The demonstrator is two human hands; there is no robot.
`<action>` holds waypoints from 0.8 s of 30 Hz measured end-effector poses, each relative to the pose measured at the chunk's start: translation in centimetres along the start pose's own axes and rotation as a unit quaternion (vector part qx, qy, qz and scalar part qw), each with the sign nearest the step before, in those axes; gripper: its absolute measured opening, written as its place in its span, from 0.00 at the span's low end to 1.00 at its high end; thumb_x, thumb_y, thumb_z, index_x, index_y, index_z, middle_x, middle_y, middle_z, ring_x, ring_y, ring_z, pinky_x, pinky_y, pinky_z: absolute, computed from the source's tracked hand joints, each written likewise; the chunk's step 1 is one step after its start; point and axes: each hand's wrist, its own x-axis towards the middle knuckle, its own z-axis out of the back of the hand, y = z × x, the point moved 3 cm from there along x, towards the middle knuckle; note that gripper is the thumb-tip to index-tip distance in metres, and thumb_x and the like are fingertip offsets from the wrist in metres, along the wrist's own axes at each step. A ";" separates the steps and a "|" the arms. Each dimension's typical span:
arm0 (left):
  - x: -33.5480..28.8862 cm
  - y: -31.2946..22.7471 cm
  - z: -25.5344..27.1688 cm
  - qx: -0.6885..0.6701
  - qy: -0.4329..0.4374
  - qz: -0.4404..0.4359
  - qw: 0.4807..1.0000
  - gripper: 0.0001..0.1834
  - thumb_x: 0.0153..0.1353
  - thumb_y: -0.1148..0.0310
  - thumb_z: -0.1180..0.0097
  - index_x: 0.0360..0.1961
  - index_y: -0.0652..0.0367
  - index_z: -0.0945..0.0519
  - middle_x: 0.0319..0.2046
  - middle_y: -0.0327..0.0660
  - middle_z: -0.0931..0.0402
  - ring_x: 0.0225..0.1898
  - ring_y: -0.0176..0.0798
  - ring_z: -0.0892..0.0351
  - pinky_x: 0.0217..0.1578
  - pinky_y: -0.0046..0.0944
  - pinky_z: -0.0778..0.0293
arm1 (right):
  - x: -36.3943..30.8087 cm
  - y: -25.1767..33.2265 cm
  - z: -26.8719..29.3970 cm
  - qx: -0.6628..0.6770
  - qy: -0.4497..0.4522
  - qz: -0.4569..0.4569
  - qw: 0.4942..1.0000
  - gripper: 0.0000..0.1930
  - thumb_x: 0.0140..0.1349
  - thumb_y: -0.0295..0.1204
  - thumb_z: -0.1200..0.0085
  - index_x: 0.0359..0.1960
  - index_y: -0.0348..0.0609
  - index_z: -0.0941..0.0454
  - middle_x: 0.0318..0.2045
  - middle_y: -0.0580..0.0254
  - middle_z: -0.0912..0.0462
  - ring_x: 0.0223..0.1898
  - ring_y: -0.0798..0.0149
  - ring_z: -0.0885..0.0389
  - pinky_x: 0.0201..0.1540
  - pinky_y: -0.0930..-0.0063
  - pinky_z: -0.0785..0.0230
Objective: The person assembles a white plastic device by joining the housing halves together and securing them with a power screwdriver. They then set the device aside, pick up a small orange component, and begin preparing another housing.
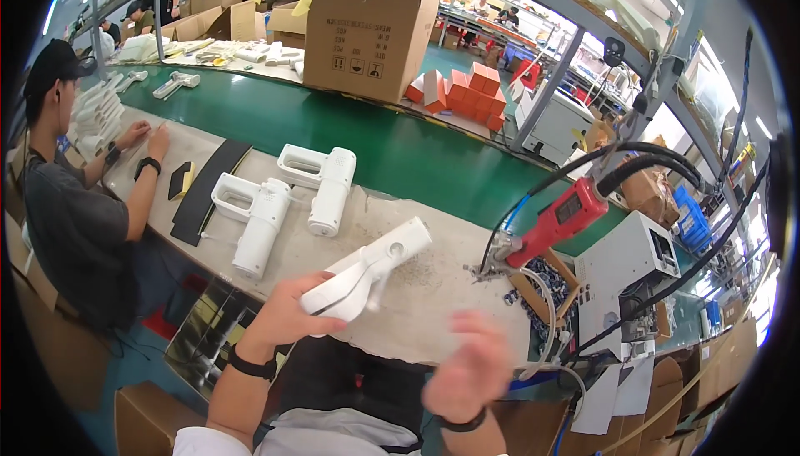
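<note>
My left hand (pixel 286 313) is closed around the lower end of a white gun-shaped plastic housing (pixel 379 260), tilted up to the right over the bench. A dark seam runs along the held part. Lower right of it, my right hand (pixel 468 366) hangs above the bench's front edge, smeared by motion, so its fingers are unclear. Two similar white housings with loop handles, a nearer one (pixel 265 227) and a farther one (pixel 332 194), lie to the left. A red power tool (pixel 560 221) hangs at the right, apart from both hands.
A cardboard tray (pixel 560 302) and small dark parts (pixel 533 323) lie below the red tool. A white machine (pixel 625 277) stands at the right. Behind the bench runs a green belt (pixel 400 156) with a large carton (pixel 367 27) beyond. At the left sits a co-worker (pixel 79 198).
</note>
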 end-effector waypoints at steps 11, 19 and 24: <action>-1.3 -0.6 -0.8 0.069 0.077 -0.154 0.983 0.37 0.37 0.71 0.23 0.51 0.64 0.27 0.48 0.43 0.25 0.49 0.36 0.26 0.51 0.37 0.31 | -3.7 -6.9 -10.2 0.129 0.039 -0.166 0.977 0.13 0.59 0.29 0.49 0.41 0.32 0.24 0.35 0.47 0.21 0.37 0.49 0.22 0.43 0.63 0.30; -1.5 1.5 -1.5 0.103 -0.221 -0.335 0.910 0.30 0.46 0.59 0.31 0.46 0.67 0.27 0.38 0.49 0.23 0.36 0.43 0.21 0.36 0.37 0.26 | -3.0 -6.1 -11.1 0.129 0.042 -0.301 0.944 0.28 0.69 0.46 0.69 0.40 0.31 0.23 0.36 0.52 0.20 0.40 0.57 0.22 0.47 0.68 0.33; -0.9 2.8 -1.7 0.077 -0.280 -0.377 0.880 0.24 0.55 0.54 0.44 0.39 0.69 0.23 0.30 0.48 0.22 0.29 0.41 0.21 0.31 0.35 0.27 | -2.5 -5.7 -11.4 0.098 0.034 -0.221 0.970 0.29 0.69 0.46 0.71 0.40 0.30 0.23 0.35 0.49 0.20 0.38 0.54 0.21 0.45 0.69 0.31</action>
